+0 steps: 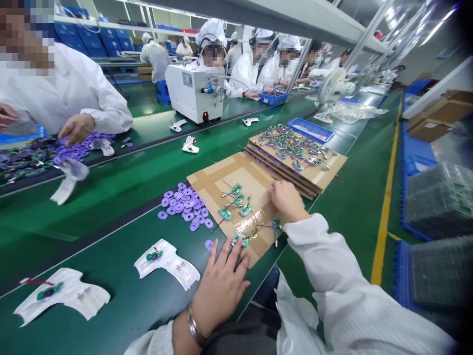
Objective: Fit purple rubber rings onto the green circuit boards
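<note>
My left hand (pixel 220 283) lies flat on the near edge of a brown cardboard sheet (pixel 236 175), fingers spread, its tips beside a small green circuit board (pixel 240 240). My right hand (pixel 287 199) rests knuckles up at the sheet's right edge, fingers curled under; whether it holds anything is hidden. Several green circuit boards with wires (pixel 236 199) lie on the sheet between my hands. A heap of purple rings (pixel 185 204) sits just left of the sheet on the green belt (pixel 121 192).
A stack of cardboard sheets (pixel 334 175) covered with circuit boards lies beyond my right hand. White plastic shells (pixel 168 264) (pixel 61 296) lie at the near left. A white machine (pixel 194 91) and seated workers in white line the far side; another person's hand (pixel 77 128) touches purple rings.
</note>
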Demonstrator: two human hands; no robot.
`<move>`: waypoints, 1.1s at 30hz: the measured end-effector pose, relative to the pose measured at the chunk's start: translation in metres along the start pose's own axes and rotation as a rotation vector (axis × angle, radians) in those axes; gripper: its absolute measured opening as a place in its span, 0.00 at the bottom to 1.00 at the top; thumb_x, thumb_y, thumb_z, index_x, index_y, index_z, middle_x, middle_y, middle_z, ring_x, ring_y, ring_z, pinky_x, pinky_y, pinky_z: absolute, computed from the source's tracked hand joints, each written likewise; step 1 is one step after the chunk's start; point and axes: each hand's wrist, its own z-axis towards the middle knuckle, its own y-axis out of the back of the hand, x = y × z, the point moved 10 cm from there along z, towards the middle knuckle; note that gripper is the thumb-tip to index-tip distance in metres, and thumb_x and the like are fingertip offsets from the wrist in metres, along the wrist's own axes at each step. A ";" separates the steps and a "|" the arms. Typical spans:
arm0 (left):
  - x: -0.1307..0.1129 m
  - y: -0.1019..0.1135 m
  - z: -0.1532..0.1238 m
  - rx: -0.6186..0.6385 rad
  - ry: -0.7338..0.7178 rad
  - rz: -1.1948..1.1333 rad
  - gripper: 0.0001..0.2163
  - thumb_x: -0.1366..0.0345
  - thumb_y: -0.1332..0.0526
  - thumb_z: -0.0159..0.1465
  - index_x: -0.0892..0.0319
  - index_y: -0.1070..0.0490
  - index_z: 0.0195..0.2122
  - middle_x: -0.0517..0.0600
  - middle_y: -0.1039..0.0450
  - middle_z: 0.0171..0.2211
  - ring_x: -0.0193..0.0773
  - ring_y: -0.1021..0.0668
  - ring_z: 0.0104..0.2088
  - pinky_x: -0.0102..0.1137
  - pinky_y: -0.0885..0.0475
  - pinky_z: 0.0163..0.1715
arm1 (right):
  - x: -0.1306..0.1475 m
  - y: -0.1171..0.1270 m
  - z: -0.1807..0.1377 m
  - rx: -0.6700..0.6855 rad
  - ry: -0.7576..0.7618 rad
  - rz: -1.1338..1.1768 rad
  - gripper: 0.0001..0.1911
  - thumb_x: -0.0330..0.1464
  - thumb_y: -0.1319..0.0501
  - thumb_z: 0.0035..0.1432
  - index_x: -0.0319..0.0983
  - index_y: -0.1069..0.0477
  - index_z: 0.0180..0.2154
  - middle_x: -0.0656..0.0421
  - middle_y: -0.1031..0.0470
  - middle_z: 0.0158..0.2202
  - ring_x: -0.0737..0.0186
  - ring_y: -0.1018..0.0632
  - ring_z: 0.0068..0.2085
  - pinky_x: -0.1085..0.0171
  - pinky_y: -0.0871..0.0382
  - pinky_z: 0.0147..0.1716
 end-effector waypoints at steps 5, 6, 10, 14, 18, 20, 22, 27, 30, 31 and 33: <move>-0.015 0.001 0.019 -0.028 -0.068 -0.061 0.25 0.51 0.48 0.68 0.47 0.44 0.65 0.54 0.54 0.70 0.56 0.51 0.69 0.60 0.51 0.62 | -0.054 0.001 -0.020 -0.039 -0.250 -0.116 0.35 0.54 0.47 0.61 0.26 0.33 0.47 0.35 0.30 0.45 0.37 0.28 0.49 0.49 0.33 0.45; -0.021 0.000 0.025 -0.029 -0.094 -0.070 0.26 0.50 0.48 0.67 0.46 0.45 0.65 0.53 0.54 0.70 0.56 0.51 0.69 0.60 0.51 0.62 | -0.055 0.000 -0.021 -0.047 -0.260 -0.124 0.37 0.56 0.46 0.59 0.26 0.33 0.47 0.35 0.30 0.46 0.36 0.28 0.50 0.49 0.34 0.45; -0.055 -0.004 0.046 -0.021 -0.282 -0.086 0.25 0.50 0.50 0.68 0.46 0.45 0.65 0.49 0.54 0.70 0.55 0.52 0.69 0.62 0.55 0.62 | -0.057 -0.004 -0.023 -0.066 -0.317 -0.130 0.43 0.60 0.47 0.56 0.23 0.34 0.48 0.33 0.32 0.47 0.33 0.30 0.51 0.47 0.35 0.45; -0.066 -0.012 0.062 0.000 -0.353 -0.065 0.25 0.49 0.53 0.69 0.50 0.44 0.65 0.48 0.51 0.69 0.55 0.51 0.68 0.62 0.57 0.63 | -0.067 -0.005 -0.020 -0.035 -0.337 -0.095 0.46 0.62 0.47 0.54 0.23 0.33 0.48 0.33 0.31 0.47 0.33 0.29 0.51 0.47 0.35 0.46; -0.050 -0.015 0.065 -0.007 -0.291 -0.003 0.26 0.49 0.54 0.69 0.53 0.44 0.65 0.49 0.49 0.69 0.54 0.51 0.68 0.59 0.56 0.64 | -0.077 0.002 -0.016 0.035 -0.274 -0.021 0.40 0.61 0.47 0.55 0.28 0.28 0.41 0.37 0.27 0.42 0.43 0.24 0.46 0.55 0.33 0.43; -0.044 -0.013 0.061 -0.031 -0.277 0.027 0.26 0.50 0.53 0.69 0.50 0.47 0.67 0.47 0.53 0.70 0.54 0.52 0.69 0.59 0.56 0.64 | -0.082 0.017 -0.017 0.049 -0.247 0.007 0.35 0.59 0.47 0.57 0.32 0.27 0.38 0.41 0.25 0.39 0.46 0.22 0.41 0.58 0.33 0.38; -0.039 -0.009 0.058 -0.061 -0.236 0.058 0.28 0.50 0.52 0.68 0.50 0.51 0.68 0.47 0.57 0.71 0.55 0.53 0.69 0.60 0.57 0.63 | -0.089 0.043 -0.020 0.030 -0.254 0.014 0.33 0.59 0.48 0.58 0.34 0.28 0.37 0.44 0.24 0.36 0.47 0.22 0.37 0.59 0.34 0.34; -0.019 -0.007 0.059 -0.113 -0.044 0.106 0.30 0.51 0.49 0.67 0.54 0.52 0.68 0.52 0.60 0.71 0.56 0.57 0.69 0.61 0.57 0.63 | -0.100 0.136 -0.026 -0.130 -0.329 -0.066 0.33 0.62 0.48 0.54 0.38 0.32 0.35 0.47 0.25 0.33 0.49 0.24 0.32 0.62 0.43 0.25; -0.008 -0.012 0.061 -0.116 0.039 0.097 0.31 0.54 0.46 0.66 0.56 0.51 0.68 0.54 0.59 0.71 0.56 0.55 0.69 0.60 0.54 0.64 | -0.086 0.185 -0.031 -0.233 -0.340 -0.184 0.34 0.63 0.48 0.53 0.38 0.34 0.35 0.48 0.26 0.31 0.51 0.25 0.31 0.64 0.48 0.23; -0.007 -0.013 0.061 -0.113 0.050 0.087 0.31 0.55 0.46 0.66 0.56 0.50 0.68 0.54 0.59 0.71 0.56 0.55 0.69 0.60 0.54 0.64 | -0.078 0.199 -0.035 -0.278 -0.344 -0.232 0.34 0.63 0.48 0.53 0.38 0.34 0.35 0.49 0.27 0.30 0.52 0.26 0.30 0.64 0.50 0.22; -0.006 -0.011 0.060 -0.109 0.060 0.056 0.30 0.55 0.46 0.66 0.57 0.48 0.67 0.56 0.57 0.70 0.56 0.54 0.69 0.60 0.55 0.64 | -0.059 0.226 -0.047 -0.385 -0.332 -0.330 0.32 0.62 0.48 0.55 0.39 0.35 0.37 0.52 0.28 0.27 0.54 0.27 0.28 0.65 0.54 0.21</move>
